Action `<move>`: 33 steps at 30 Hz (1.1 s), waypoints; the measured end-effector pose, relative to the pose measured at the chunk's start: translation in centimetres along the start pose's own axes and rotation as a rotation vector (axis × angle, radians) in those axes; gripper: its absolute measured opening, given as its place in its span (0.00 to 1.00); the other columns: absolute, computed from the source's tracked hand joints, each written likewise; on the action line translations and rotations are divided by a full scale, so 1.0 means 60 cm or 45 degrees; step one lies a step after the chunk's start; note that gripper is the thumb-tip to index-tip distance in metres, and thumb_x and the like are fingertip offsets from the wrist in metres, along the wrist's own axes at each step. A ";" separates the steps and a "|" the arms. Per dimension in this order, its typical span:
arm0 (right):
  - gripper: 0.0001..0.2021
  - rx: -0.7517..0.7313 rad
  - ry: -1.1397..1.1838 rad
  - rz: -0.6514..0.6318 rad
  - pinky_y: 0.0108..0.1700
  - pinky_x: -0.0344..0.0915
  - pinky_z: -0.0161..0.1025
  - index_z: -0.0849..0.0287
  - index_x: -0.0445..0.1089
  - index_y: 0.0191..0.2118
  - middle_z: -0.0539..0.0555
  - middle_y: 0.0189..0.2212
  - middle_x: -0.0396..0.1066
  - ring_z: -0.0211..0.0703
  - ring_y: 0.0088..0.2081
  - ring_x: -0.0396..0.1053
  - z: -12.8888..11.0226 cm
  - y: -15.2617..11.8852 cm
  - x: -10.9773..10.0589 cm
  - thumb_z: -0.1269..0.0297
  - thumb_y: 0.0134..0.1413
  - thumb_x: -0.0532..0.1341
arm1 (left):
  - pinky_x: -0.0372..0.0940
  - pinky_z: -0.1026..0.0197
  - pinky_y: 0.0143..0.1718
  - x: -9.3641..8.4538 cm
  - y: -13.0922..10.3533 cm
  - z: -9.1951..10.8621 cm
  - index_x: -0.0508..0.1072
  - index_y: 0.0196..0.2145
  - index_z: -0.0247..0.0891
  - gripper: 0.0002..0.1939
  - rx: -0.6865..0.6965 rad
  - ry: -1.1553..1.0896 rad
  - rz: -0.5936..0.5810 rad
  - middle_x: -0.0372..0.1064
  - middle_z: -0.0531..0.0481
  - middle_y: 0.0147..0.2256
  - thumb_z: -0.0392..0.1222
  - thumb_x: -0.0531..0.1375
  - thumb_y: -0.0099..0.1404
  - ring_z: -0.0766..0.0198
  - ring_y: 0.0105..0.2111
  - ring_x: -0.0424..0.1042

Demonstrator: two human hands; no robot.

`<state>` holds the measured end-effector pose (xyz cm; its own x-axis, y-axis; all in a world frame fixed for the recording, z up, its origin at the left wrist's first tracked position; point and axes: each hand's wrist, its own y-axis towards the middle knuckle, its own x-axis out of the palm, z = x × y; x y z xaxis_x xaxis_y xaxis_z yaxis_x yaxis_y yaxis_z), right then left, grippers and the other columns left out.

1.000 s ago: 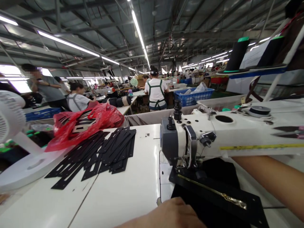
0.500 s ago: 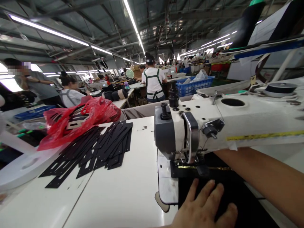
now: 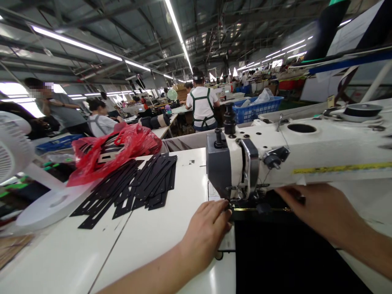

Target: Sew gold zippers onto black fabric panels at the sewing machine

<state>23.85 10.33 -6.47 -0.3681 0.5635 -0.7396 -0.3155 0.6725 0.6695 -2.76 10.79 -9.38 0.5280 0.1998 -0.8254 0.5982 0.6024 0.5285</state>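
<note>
A black fabric piece [image 3: 275, 253] with a gold-toothed zipper [image 3: 245, 209] along its far edge lies under the head of a white sewing machine [image 3: 318, 151]. The needle area is partly hidden by the machine's grey face cover [image 3: 219, 167]. My left hand [image 3: 205, 228] is closed at the left end of the zipper, beside the presser foot, with its fingertips pinched on the fabric's edge. Below the machine arm, my right hand [image 3: 315, 204] grips the far edge of the fabric near the zipper's right part; some of its fingers are hidden.
Black slotted strips [image 3: 153, 183] are heaped on the white table [image 3: 153, 249] to the left. Behind them lies a red plastic bag [image 3: 137, 141] of similar pieces, beside a white fan [image 3: 55, 208]. A blue basket [image 3: 257, 109] stands beyond the machine; several people sit or stand farther back.
My left hand has moved from lying spread on the fabric to the zipper's left end and closed there. My right hand has come into view beneath the machine arm. The view has shifted slightly left.
</note>
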 end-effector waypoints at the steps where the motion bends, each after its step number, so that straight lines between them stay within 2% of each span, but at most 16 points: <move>1: 0.12 -0.061 0.042 -0.051 0.35 0.65 0.39 0.60 0.67 0.31 0.52 0.28 0.67 0.38 0.30 0.66 -0.015 -0.005 0.006 0.61 0.63 0.52 | 0.64 0.49 0.47 0.004 0.003 -0.005 0.68 0.44 0.31 0.09 0.042 0.017 0.011 0.69 0.38 0.45 0.34 0.55 0.66 0.52 0.46 0.68; 3: 0.15 -0.201 0.130 -0.116 0.35 0.65 0.39 0.59 0.67 0.30 0.53 0.27 0.68 0.40 0.30 0.67 -0.052 -0.020 0.016 0.65 0.64 0.47 | 0.62 0.50 0.49 0.010 0.010 -0.010 0.69 0.42 0.32 0.08 0.065 0.008 0.012 0.71 0.40 0.44 0.33 0.55 0.66 0.54 0.45 0.70; 5: 0.15 -0.290 0.135 -0.103 0.37 0.67 0.40 0.60 0.69 0.37 0.55 0.31 0.72 0.43 0.34 0.70 -0.086 -0.031 0.027 0.69 0.64 0.45 | 0.64 0.53 0.45 0.010 0.019 -0.011 0.71 0.39 0.35 0.06 -0.009 -0.037 -0.004 0.74 0.45 0.39 0.33 0.54 0.66 0.58 0.39 0.72; 7: 0.15 -0.288 0.079 -0.129 0.37 0.68 0.43 0.64 0.68 0.43 0.58 0.34 0.73 0.47 0.34 0.71 -0.105 -0.029 0.043 0.71 0.62 0.45 | 0.65 0.56 0.39 0.006 0.027 -0.011 0.71 0.36 0.37 0.05 -0.140 -0.058 -0.007 0.75 0.49 0.34 0.33 0.55 0.65 0.60 0.33 0.73; 10: 0.12 -0.179 0.107 -0.331 0.32 0.69 0.45 0.66 0.68 0.46 0.59 0.35 0.74 0.49 0.31 0.72 -0.105 -0.011 0.068 0.72 0.58 0.52 | 0.63 0.58 0.33 -0.001 0.034 -0.012 0.72 0.33 0.38 0.05 -0.252 -0.055 0.015 0.73 0.52 0.28 0.33 0.57 0.64 0.60 0.28 0.72; 13: 0.12 -0.147 0.194 -0.442 0.36 0.70 0.42 0.63 0.68 0.46 0.57 0.37 0.74 0.46 0.33 0.73 -0.096 0.000 0.082 0.72 0.56 0.55 | 0.63 0.58 0.33 -0.001 0.033 -0.012 0.72 0.33 0.39 0.05 -0.269 -0.077 0.013 0.73 0.53 0.28 0.32 0.57 0.64 0.61 0.29 0.71; 16: 0.13 -0.196 0.288 -0.427 0.40 0.70 0.38 0.60 0.69 0.45 0.55 0.37 0.74 0.43 0.36 0.73 -0.092 -0.001 0.081 0.74 0.57 0.53 | 0.62 0.58 0.35 0.004 0.029 -0.011 0.72 0.34 0.38 0.05 -0.243 -0.121 0.019 0.74 0.52 0.30 0.33 0.57 0.64 0.61 0.30 0.72; 21: 0.14 -0.241 0.391 -0.424 0.37 0.70 0.36 0.61 0.70 0.42 0.55 0.35 0.74 0.41 0.34 0.73 -0.091 -0.003 0.076 0.76 0.58 0.49 | 0.62 0.58 0.36 0.012 0.025 -0.009 0.71 0.36 0.37 0.05 -0.145 -0.118 0.079 0.74 0.51 0.32 0.34 0.55 0.67 0.62 0.31 0.72; 23: 0.14 -0.253 0.411 -0.408 0.36 0.69 0.35 0.61 0.70 0.41 0.54 0.35 0.74 0.41 0.33 0.73 -0.091 -0.001 0.077 0.77 0.57 0.49 | 0.63 0.57 0.37 0.015 0.021 -0.007 0.71 0.36 0.37 0.06 -0.078 -0.040 0.078 0.73 0.50 0.34 0.34 0.54 0.67 0.61 0.32 0.71; 27: 0.13 -0.253 0.423 -0.348 0.30 0.67 0.34 0.60 0.71 0.38 0.53 0.31 0.73 0.38 0.28 0.71 -0.094 -0.003 0.075 0.77 0.56 0.50 | 0.64 0.55 0.38 0.019 0.016 0.000 0.70 0.38 0.33 0.07 0.052 0.192 -0.016 0.70 0.45 0.35 0.33 0.52 0.67 0.59 0.34 0.70; 30: 0.12 -0.260 0.398 -0.324 0.30 0.64 0.33 0.59 0.71 0.34 0.52 0.28 0.72 0.37 0.27 0.70 -0.099 -0.007 0.066 0.75 0.57 0.50 | 0.65 0.54 0.37 0.019 0.016 0.004 0.70 0.37 0.30 0.08 0.089 0.265 -0.050 0.69 0.44 0.33 0.33 0.52 0.67 0.57 0.33 0.69; 33: 0.15 -0.248 0.271 -0.156 0.29 0.62 0.36 0.58 0.70 0.27 0.51 0.22 0.68 0.39 0.24 0.66 -0.100 -0.003 0.055 0.72 0.60 0.49 | 0.65 0.53 0.38 0.020 0.018 0.004 0.70 0.36 0.30 0.08 0.087 0.251 -0.061 0.68 0.44 0.33 0.33 0.51 0.67 0.57 0.33 0.69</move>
<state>17.46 9.17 -8.62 -0.4853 0.3571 -0.7981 -0.5230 0.6129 0.5922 -1.31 11.49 -9.76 0.3740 0.3235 -0.8692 0.6629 0.5622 0.4944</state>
